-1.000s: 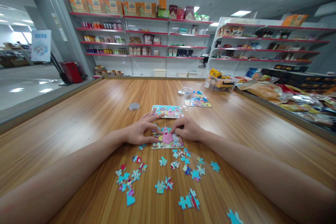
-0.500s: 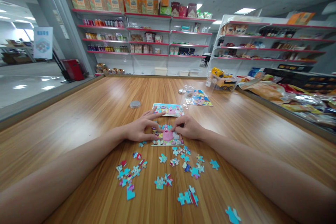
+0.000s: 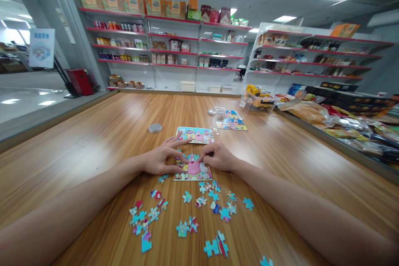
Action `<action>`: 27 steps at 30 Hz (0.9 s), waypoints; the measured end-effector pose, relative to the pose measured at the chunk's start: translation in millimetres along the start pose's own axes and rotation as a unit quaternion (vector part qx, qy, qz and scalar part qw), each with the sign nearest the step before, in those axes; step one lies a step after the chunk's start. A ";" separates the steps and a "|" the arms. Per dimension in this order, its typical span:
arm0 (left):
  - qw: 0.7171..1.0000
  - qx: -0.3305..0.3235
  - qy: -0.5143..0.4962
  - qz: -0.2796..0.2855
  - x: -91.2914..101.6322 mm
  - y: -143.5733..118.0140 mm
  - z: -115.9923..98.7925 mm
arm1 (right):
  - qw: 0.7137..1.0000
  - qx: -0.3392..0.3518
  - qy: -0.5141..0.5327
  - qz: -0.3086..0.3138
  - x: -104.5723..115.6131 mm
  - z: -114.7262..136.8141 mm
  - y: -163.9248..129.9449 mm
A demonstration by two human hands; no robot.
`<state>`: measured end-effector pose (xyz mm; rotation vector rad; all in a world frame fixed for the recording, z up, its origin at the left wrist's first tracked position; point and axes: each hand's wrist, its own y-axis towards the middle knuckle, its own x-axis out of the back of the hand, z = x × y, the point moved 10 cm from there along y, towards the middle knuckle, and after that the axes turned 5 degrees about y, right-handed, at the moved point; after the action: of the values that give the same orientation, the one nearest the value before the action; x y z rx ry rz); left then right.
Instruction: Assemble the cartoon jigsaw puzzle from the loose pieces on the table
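- Wooden plank-patterned surface: fills the lower two thirds of the frame and carries everything below.
- Loose cardboard puzzle pieces, mostly turquoise with pink and red: scattered in the lower centre of the frame, between the two forearms and just below the puzzle.
- Round grey metal lid: lies flat, left of centre, apart from the hands.
- Finished rectangular cartoon puzzle card: lies just above the hands; a second, similar card lies further up and to the right.
- Clear plastic jar: stands upright just beside the second card; its contents cannot be made out.
- Clear plastic box holding a yellow toy truck: at the right edge of the surface, upper right of centre.
- Partly assembled small rectangular jigsaw puzzle with a pink cartoon figure: lies flat at the centre of the frame, its upper part covered by both hands.
- Left hand: palm down, fingers spread and released, tips resting on the puzzle's upper left part.
- Right hand: fingers curled, tips pressed on the puzzle's upper right edge; whether they pinch a piece cannot be told.
- Red-edged white shelves of packaged goods: line the upper half of the frame.
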<state>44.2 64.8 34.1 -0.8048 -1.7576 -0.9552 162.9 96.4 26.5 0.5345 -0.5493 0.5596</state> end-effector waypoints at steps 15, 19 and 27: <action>1.000 -0.014 0.006 -0.013 1.4 -1.1 -5.9 | 0.993 -0.031 0.110 -0.011 8.5 -3.2 -2.5; 0.991 -0.031 -0.005 -0.128 22.8 -5.2 -9.5 | 0.991 -0.041 0.127 0.020 3.6 -0.4 -3.0; 0.979 -0.008 -0.011 -0.205 35.0 -11.3 -8.8 | 0.996 -0.013 0.074 0.039 2.2 5.2 -5.0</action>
<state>26.7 55.3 66.3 -0.4685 -1.9784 -1.2339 165.8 90.5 30.0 0.4438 -0.4378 0.6597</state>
